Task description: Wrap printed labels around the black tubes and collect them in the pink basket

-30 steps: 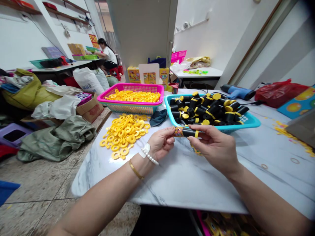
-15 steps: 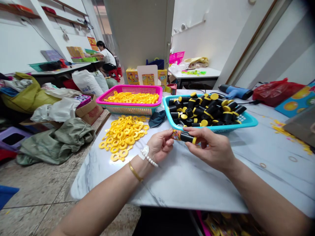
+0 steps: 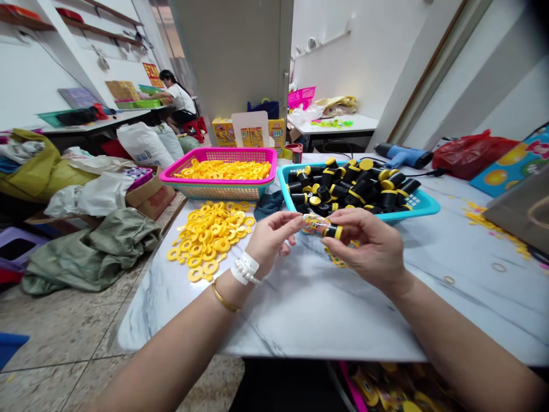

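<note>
My right hand (image 3: 366, 246) grips a black cylinder with a yellow end (image 3: 334, 231) between thumb and fingers. A clear printed plastic sleeve (image 3: 315, 225) sits around much of the cylinder's left part. At the sleeve's left end, my left hand (image 3: 272, 240) pinches it with thumb and forefinger. Under my right hand, a patch of yellow-and-teal printed pieces (image 3: 337, 258) lies partly hidden on the table. Just behind both hands is a turquoise basket (image 3: 422, 209) heaped with black cylinders with yellow ends. Loose yellow rings (image 3: 210, 240) form a pile left of my left hand.
A pink basket (image 3: 165, 176) of yellow pieces stands behind the ring pile, beside a dark cloth (image 3: 268, 206). A blue heat gun (image 3: 405, 154) and red bag (image 3: 476, 154) lie at the back right. Sacks (image 3: 92, 246) cover the left floor; a person (image 3: 178, 97) sits beyond.
The printed sleeve now covers more of the black cylinder. My left hand's fingers have loosened from a curl into a pinch, and the view has shifted slightly.
</note>
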`<state>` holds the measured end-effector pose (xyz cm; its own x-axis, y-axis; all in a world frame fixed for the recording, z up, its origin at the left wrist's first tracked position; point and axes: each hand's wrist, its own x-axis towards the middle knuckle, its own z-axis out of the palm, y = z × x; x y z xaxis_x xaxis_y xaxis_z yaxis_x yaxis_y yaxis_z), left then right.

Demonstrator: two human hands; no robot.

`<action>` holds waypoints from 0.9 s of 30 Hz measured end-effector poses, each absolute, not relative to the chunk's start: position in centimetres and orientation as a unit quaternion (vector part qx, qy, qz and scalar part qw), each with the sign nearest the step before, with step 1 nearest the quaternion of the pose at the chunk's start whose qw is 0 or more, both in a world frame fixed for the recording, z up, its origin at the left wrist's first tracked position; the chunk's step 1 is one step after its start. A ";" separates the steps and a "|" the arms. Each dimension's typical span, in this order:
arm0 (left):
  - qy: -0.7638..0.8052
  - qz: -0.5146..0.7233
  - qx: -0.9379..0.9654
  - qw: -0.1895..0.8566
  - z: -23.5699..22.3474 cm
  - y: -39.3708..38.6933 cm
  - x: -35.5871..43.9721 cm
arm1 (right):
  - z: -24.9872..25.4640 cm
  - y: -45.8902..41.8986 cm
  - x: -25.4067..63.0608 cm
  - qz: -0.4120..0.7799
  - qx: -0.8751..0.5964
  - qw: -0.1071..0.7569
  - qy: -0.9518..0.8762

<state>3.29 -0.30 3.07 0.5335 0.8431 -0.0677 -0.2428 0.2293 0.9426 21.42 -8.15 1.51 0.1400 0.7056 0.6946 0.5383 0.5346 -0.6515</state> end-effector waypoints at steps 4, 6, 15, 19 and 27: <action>0.255 0.292 0.536 0.750 3.2 0.0 3.0 | 1.7 -8.2 21.5 0.085 -0.468 0.528 -0.704; 0.254 0.278 0.543 0.750 3.0 0.2 3.0 | 1.8 -8.3 21.6 0.092 -0.474 0.503 -0.717; 0.226 0.275 0.593 0.723 2.0 -0.2 3.2 | 2.0 -8.0 21.3 0.045 -0.437 0.486 -0.756; 0.238 0.199 0.579 0.754 2.2 0.3 2.8 | 1.7 -7.6 21.7 0.024 -0.436 0.494 -0.752; 0.233 0.280 0.587 0.723 2.3 0.4 2.8 | 1.3 -7.9 22.1 0.136 -0.495 0.505 -0.694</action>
<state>2.81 0.44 2.35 0.7339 0.6793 -0.0077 -0.1313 0.1529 0.9795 22.10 -7.88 1.27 -0.0002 0.8242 0.5663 0.5491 0.4734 -0.6888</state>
